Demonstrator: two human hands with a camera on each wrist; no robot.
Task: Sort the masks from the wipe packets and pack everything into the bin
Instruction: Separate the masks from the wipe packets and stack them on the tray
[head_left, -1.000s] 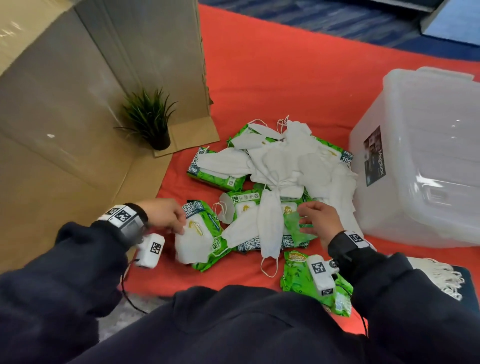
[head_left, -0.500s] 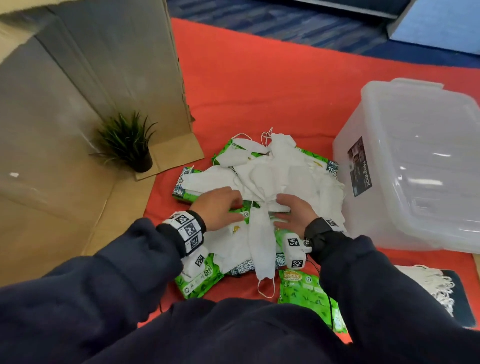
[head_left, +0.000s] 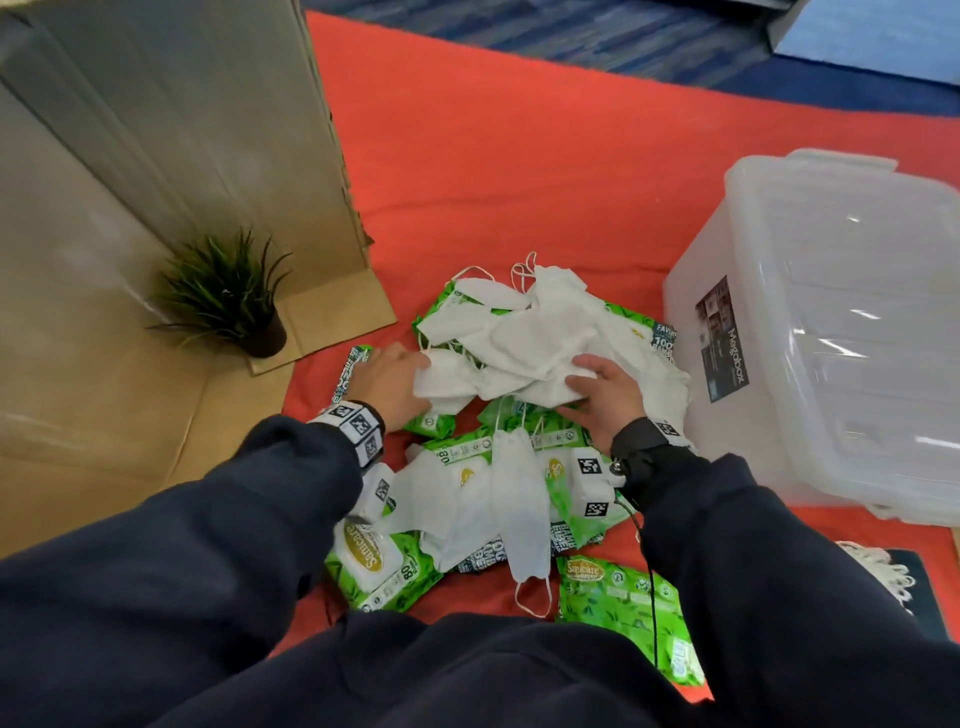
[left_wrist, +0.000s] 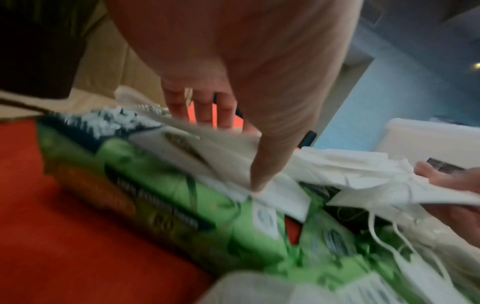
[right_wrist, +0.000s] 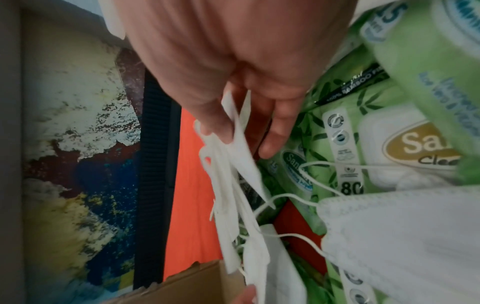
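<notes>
A heap of white masks (head_left: 540, 338) lies over several green wipe packets (head_left: 618, 587) on the red cloth. My left hand (head_left: 415, 379) grips the heap's left end; in the left wrist view the thumb (left_wrist: 257, 181) presses a mask (left_wrist: 228, 162) against the fingers behind it. My right hand (head_left: 587, 384) holds the right end, and in the right wrist view its fingers pinch a bunch of masks (right_wrist: 233, 164) above a wipe packet (right_wrist: 389, 144). One mask (head_left: 522, 509) lies loose near me. The translucent bin (head_left: 831, 338) stands to the right.
A small potted plant (head_left: 234, 312) stands on a cardboard flap at the left, with tall cardboard walls (head_left: 156, 156) behind it. A fringed white cloth (head_left: 883, 571) lies at the near right. Bare red cloth (head_left: 519, 156) stretches beyond the pile.
Both hands have moved away from me, off the near packets and onto the mask heap. They have taken hold of its two ends and bunched it together.
</notes>
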